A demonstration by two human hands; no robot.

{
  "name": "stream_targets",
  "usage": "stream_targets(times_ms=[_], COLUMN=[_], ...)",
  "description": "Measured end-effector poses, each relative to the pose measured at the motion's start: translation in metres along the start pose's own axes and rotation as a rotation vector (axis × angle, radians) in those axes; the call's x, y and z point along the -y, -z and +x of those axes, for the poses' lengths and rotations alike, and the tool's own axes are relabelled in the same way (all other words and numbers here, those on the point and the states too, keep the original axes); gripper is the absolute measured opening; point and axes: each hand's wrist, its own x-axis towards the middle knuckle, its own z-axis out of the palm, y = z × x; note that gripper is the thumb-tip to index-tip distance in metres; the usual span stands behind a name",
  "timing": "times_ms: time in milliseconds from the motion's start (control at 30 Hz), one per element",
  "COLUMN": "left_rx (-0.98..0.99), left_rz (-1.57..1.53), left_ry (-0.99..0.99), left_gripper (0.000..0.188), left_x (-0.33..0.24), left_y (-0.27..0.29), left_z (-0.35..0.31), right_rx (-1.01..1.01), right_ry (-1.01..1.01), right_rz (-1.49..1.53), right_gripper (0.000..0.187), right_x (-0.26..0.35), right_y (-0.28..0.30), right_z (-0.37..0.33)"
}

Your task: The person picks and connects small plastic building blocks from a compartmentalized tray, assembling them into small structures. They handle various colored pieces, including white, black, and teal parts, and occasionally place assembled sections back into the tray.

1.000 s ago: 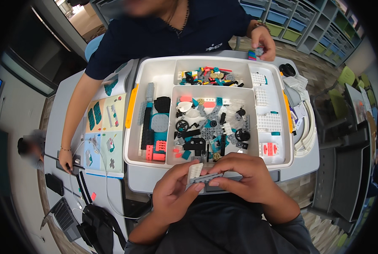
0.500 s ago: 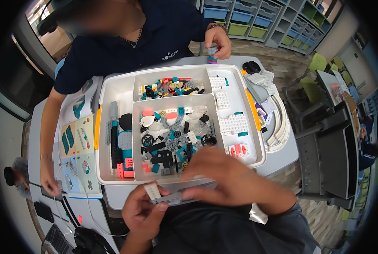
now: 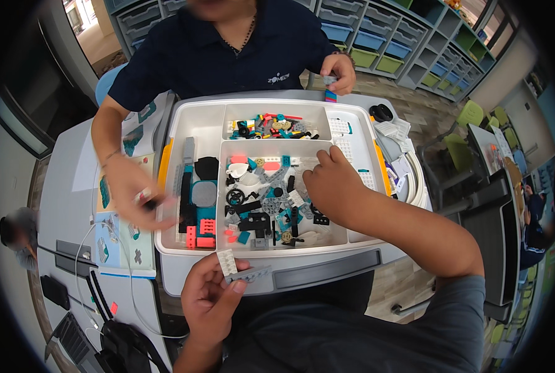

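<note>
Moved From a Two-Handed Grip to a One-Handed Hold

Took the middle of the white tray (image 3: 204, 146) as the clock's centre, with twelve at the far side. Kept a white plate (image 3: 228, 262) and a grey beam (image 3: 254, 273) pinched in the left hand (image 3: 209, 298), at seven o'clock just outside the near rim, with the plate tilted up at the beam's nine-o'clock end.

Had both hands at these pieces a second earlier; since then, drew the right hand (image 3: 333, 186) off and carried it over the tray, to three o'clock, fingers curled downward beside the loose parts (image 3: 271, 206). Could not tell empty from holding there, with the fingertips turned out of view. Meant, by the look of it, a pause in two-handed handling: white and grey pieces secured by the left hand alone, right hand freed for the tray.

Saw coral bricks (image 3: 207, 227) at eight o'clock inside the tray. Noticed a co-worker's hand (image 3: 339, 73) at one o'clock with a small grey piece (image 3: 330, 79), and the other hand (image 3: 142, 202) lifted to nine, blurred, near the instruction booklet (image 3: 146, 253).
</note>
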Motion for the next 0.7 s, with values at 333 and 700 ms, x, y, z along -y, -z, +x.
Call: stream_targets(times_ms=[333,700], left_rx=[-0.076,0.159], left_rz=[-0.093,-0.271], left_ry=[0.001,0.009], left_gripper=[0.044,0.054], left_x=[0.007,0.016], left_y=[-0.006,-0.012], left_z=[0.009,0.003], right_rx=[-0.355,-0.475], right_ry=[-0.166,0.161], right_rz=[0.696,2.073], right_gripper=[0.014,0.028], right_x=[-0.012,0.071], right_y=[0.027,0.015], right_z=[-0.033,-0.073])
